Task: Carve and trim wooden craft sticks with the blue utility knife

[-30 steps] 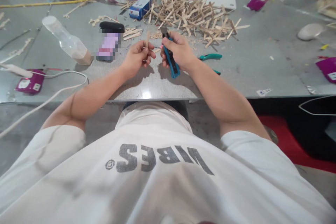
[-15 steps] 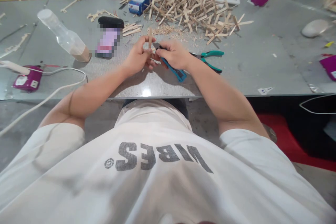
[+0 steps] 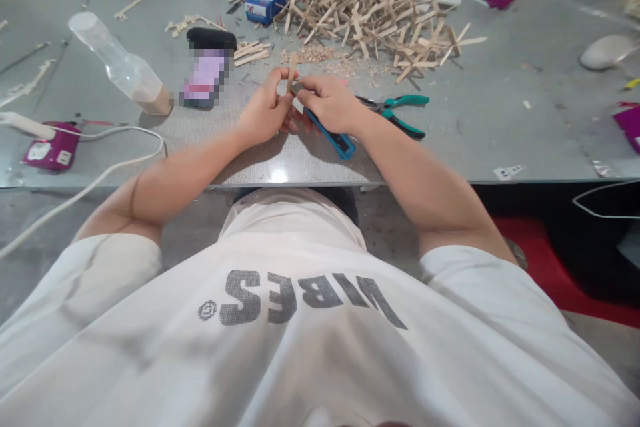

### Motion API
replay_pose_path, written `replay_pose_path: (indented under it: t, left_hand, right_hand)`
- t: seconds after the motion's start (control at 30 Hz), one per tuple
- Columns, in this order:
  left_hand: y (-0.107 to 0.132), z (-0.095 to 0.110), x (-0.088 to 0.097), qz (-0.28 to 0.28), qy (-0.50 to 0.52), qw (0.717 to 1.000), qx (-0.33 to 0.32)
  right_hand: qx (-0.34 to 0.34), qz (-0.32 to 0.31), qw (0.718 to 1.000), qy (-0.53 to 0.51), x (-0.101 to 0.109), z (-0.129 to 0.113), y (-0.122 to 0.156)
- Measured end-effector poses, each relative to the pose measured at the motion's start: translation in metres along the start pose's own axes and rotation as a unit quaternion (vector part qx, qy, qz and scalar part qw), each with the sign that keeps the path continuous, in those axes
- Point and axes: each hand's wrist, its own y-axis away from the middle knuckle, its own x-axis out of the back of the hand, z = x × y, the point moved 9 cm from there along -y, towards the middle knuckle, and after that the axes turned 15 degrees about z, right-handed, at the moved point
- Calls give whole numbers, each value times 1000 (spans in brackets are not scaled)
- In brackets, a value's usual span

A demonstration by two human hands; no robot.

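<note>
Wooden stick [image 3: 293,68] in finger pinch of left hand [image 3: 267,109], blue knife [image 3: 342,145] in firm grip of right hand [image 3: 332,105]

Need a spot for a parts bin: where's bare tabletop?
Widest: right side of the table, between green-handled pliers, white oval object and sticker, bar one scrap. Smaller: between bottle, phone and left forearm. Crowded: far middle, holding stick pile, wood chips, blue box. Also crowded: between left hand and right hand.

Stick pile [image 3: 360,20] blocks forward; room right of pliers [image 3: 388,107]
</note>
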Motion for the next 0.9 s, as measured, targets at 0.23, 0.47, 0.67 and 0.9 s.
replay_pose_path:
  t: [0.23,0.47,0.67,0.9]
  left_hand:
    - [-2,-4,0,-6,34,999,11]
    - [-1,-9,1,13,59,997,44]
    - [1,-10,2,28,82,995,50]
    - [0,-9,-1,19,75,997,29]
  right_hand:
    - [14,14,1000,8,0,-4,1]
    - [20,16,999,30,1,-6,3]
    - [13,14,1000,10,-3,-12,7]
    - [7,40,999,6,-2,-8,5]
